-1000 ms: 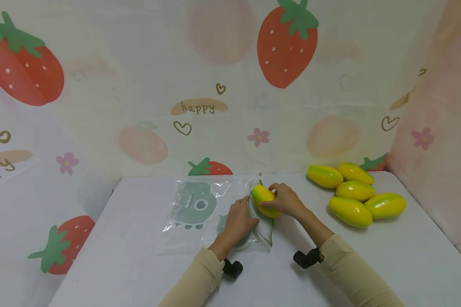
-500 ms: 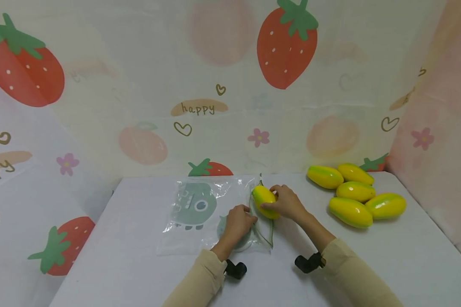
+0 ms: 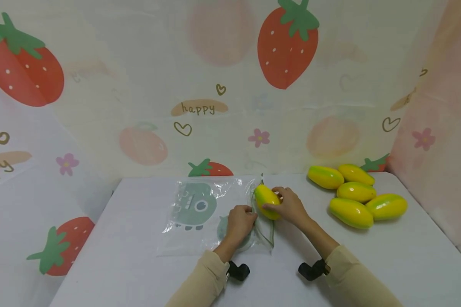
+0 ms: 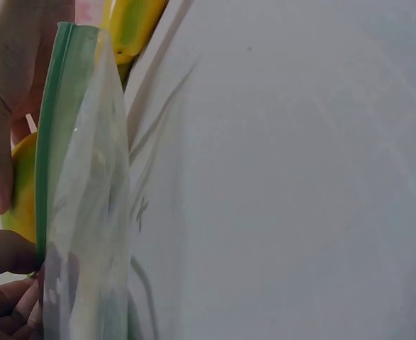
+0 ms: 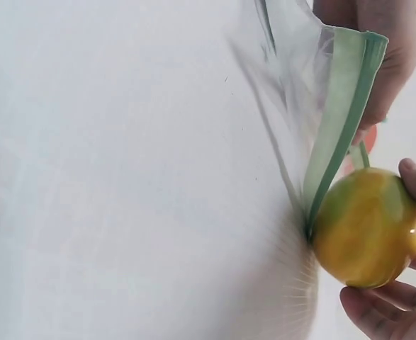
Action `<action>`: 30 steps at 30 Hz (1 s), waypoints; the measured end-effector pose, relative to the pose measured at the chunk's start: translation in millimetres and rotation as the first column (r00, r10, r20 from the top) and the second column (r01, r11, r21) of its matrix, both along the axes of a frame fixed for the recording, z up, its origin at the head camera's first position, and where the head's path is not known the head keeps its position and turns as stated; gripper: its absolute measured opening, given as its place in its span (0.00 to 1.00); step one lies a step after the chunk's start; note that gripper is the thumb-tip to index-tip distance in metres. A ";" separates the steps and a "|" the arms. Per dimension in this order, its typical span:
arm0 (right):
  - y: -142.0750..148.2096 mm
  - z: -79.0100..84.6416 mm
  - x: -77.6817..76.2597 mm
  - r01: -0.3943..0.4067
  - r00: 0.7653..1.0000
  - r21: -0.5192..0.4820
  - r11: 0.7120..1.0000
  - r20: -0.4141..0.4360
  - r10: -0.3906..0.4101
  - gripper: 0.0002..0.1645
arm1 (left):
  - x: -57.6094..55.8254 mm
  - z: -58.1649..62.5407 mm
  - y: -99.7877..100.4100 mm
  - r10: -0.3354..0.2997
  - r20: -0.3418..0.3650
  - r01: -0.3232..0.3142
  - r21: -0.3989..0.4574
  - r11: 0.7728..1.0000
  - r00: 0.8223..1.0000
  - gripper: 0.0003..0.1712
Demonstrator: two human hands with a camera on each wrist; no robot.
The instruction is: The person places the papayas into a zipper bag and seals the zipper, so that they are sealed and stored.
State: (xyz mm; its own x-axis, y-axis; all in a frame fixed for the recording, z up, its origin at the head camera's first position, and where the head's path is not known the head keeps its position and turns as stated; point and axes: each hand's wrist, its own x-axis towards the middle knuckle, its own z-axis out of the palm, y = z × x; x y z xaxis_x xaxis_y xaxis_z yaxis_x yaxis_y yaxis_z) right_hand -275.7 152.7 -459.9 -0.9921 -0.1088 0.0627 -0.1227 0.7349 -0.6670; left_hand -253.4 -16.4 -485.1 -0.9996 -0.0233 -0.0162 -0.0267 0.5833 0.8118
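Observation:
A clear zip bag (image 3: pixel 230 192) with green cartoon monsters printed on it lies on the table, its green-edged mouth (image 5: pixel 342 127) facing right and parted. My left hand (image 3: pixel 239 226) pinches the near part of that mouth edge between thumb and fingers. In my right hand (image 3: pixel 292 207) is a yellow-green papaya (image 3: pixel 266 201), gripped from its right side with thumb and fingers. The papaya's greenish far end leans at the bag's mouth. In the right wrist view its round end (image 5: pixel 367 230) touches or nearly touches the green strip. How far it sits inside cannot be told.
Several more papayas (image 3: pixel 351 213) lie grouped at the right rear of the white table (image 3: pixel 138 273). Behind it hangs a strawberry-printed cloth (image 3: pixel 146 85). Black wrist cameras (image 3: pixel 313 270) hang under both sleeves.
My left hand has slid slightly down along the bag's mouth edge and changed its finger position. The right hand and papaya have shifted slightly rightward and down.

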 end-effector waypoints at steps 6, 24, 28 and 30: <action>1.7 0.9 2.9 0.005 1.000 0.003 1.000 0.003 -0.005 0.38 | 0.0 -1.2 1.7 0.026 -0.047 -0.023 0.059 0.998 0.999 0.15; 5.9 4.4 7.9 -0.111 0.993 0.033 0.993 0.029 0.110 0.39 | 0.7 5.7 3.9 0.129 -0.008 -0.118 0.351 0.929 0.992 0.10; 7.3 5.3 7.2 -0.130 0.991 0.029 0.991 0.040 0.129 0.39 | 1.9 8.8 3.6 0.124 -0.028 -0.103 0.387 0.916 0.992 0.10; 9.0 6.8 6.2 -0.157 0.986 0.036 0.987 0.053 0.155 0.39 | 2.4 9.7 3.5 0.122 -0.039 -0.097 0.397 0.913 0.992 0.10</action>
